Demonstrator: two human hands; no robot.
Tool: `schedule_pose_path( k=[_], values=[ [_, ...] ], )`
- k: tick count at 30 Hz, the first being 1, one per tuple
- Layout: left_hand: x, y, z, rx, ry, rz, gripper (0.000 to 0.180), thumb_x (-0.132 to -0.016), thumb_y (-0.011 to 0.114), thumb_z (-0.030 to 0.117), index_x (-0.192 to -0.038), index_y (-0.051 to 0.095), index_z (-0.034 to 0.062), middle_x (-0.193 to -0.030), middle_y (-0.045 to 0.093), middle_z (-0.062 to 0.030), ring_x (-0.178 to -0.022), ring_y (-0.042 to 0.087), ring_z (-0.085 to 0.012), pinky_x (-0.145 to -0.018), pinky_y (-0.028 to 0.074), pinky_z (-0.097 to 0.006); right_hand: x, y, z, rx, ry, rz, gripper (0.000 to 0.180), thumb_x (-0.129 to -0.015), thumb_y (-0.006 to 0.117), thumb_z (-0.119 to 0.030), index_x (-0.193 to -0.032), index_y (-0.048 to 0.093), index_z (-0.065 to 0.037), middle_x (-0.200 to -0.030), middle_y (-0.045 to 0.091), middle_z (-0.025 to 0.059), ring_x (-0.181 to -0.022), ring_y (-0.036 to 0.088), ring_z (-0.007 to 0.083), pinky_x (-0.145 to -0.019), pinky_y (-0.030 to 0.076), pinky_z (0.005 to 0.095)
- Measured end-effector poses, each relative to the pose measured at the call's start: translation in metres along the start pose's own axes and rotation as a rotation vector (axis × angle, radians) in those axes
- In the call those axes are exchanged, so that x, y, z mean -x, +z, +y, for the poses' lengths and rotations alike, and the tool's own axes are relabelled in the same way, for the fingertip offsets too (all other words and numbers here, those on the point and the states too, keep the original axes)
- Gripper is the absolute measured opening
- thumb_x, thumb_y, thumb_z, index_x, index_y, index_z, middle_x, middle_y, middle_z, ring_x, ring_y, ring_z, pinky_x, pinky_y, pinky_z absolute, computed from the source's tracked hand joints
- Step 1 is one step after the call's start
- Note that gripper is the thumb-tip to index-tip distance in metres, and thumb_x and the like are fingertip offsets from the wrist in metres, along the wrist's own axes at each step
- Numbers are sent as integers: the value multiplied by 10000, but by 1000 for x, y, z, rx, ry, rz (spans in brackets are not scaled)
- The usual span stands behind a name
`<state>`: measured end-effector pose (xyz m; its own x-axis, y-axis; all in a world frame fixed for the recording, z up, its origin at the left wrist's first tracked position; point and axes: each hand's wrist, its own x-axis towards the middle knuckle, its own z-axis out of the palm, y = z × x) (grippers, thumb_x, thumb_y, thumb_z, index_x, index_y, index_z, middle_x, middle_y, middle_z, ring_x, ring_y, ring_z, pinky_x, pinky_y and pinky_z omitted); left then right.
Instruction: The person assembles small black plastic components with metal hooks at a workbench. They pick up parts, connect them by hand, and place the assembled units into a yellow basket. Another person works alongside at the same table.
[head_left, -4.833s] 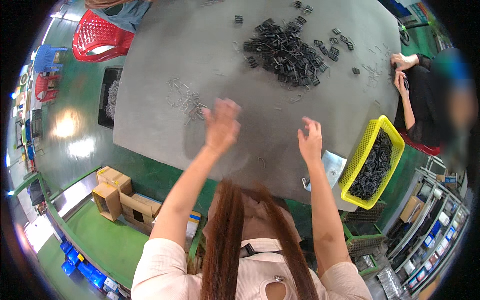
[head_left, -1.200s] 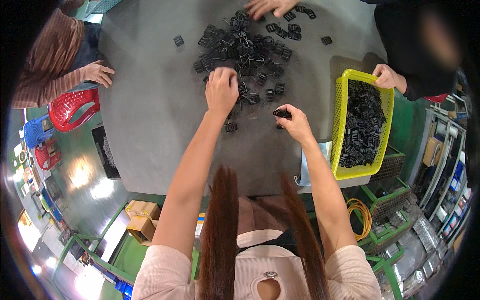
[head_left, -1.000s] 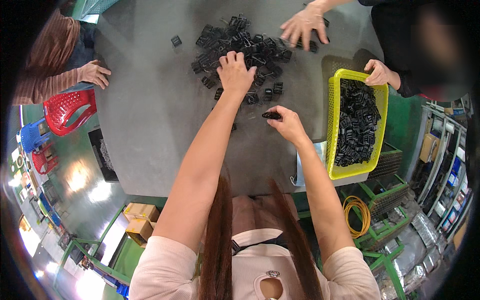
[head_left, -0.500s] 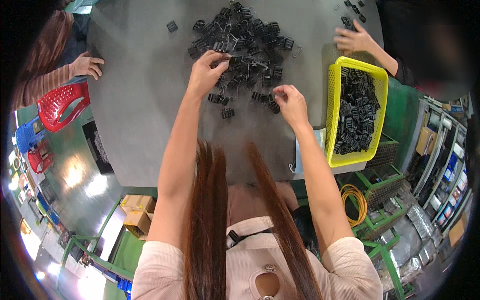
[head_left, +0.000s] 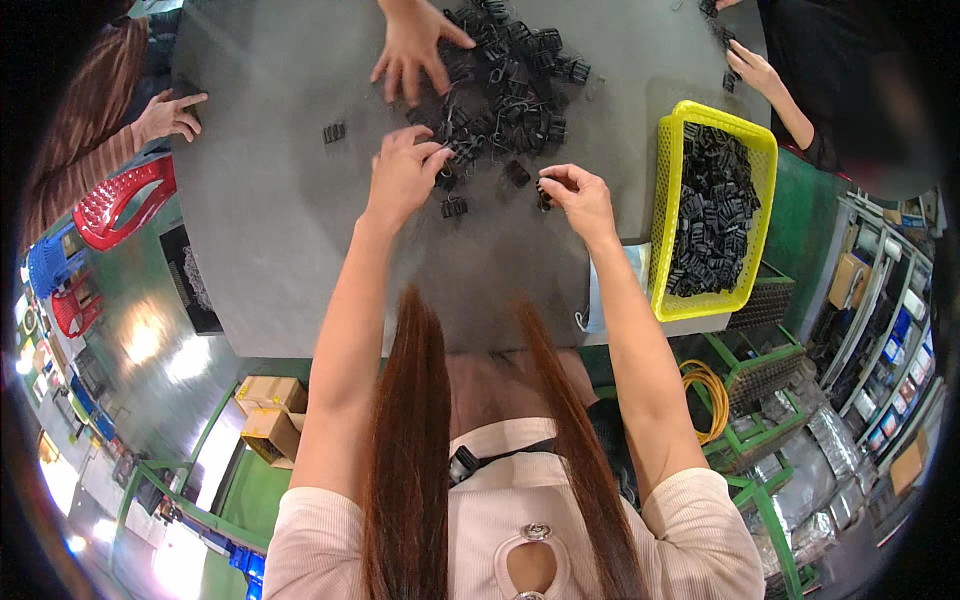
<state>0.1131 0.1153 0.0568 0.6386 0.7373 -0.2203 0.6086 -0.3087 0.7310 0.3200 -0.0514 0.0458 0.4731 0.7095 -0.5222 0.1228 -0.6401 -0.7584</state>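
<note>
A heap of small black ribbed plastic pieces (head_left: 515,90), some with bent metal wire hooks, lies on the grey table. My left hand (head_left: 400,180) is at the heap's near left edge, thumb and forefinger drawn together; whatever is between them is hidden. Between the thumb and forefinger of my right hand (head_left: 585,205) is a black ribbed piece (head_left: 544,194), right of a loose piece (head_left: 516,173). Another loose piece (head_left: 454,207) sits just below my left fingertips. To the right stands a yellow basket (head_left: 662,215) filled with black pieces.
Another person's spread hand (head_left: 412,50) reaches over the heap's far left side. A person's hand (head_left: 168,117) rests at the left table edge; another's (head_left: 757,72) touches black pieces at the far right. A blue face mask (head_left: 597,300) lies beside the basket. One piece (head_left: 334,132) sits apart at left.
My left hand has come down toward me from the heap's middle. My right hand now pinches a black piece. Another person's hand has appeared at the far side, and the right-hand person's hand has moved right.
</note>
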Motion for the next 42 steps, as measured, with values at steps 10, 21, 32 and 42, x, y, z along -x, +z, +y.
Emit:
schedule_pose_path(
  k=[10,21,32,42],
  values=[
    [-7,-1,42,32,302,418,114,-835,631,136,-915,710,147,-1166,542,-39,-1129,441,-240,-894,386,-378,-9,15,-6,182,-323,54,180,-743,698,-160,-908,671,-93,-878,608,85,-811,610,235,-726,481,341],
    [5,17,22,914,-41,449,179,-913,557,157,-994,670,45,-1210,515,-45,-1048,533,-154,-840,461,-294,-70,68,-57,743,-160,225,228,-789,639,-287,-843,676,-69,-914,636,109,-861,644,291,-731,520,391],
    [14,-8,-3,704,-238,74,260,-899,566,286,-1018,691,92,-1163,568,-15,-1129,478,-171,-943,380,-343,-33,27,9,-17,176,-227,218,-706,721,-215,-829,711,-36,-782,687,68,-669,619,148,-630,489,306],
    [27,-14,9,700,-177,79,236,-920,548,231,-1060,687,101,-981,551,12,-985,479,-80,-820,380,-239,-45,84,-70,544,-364,115,191,-721,698,-260,-842,672,-115,-866,656,93,-856,636,287,-732,502,412]
  ],
)
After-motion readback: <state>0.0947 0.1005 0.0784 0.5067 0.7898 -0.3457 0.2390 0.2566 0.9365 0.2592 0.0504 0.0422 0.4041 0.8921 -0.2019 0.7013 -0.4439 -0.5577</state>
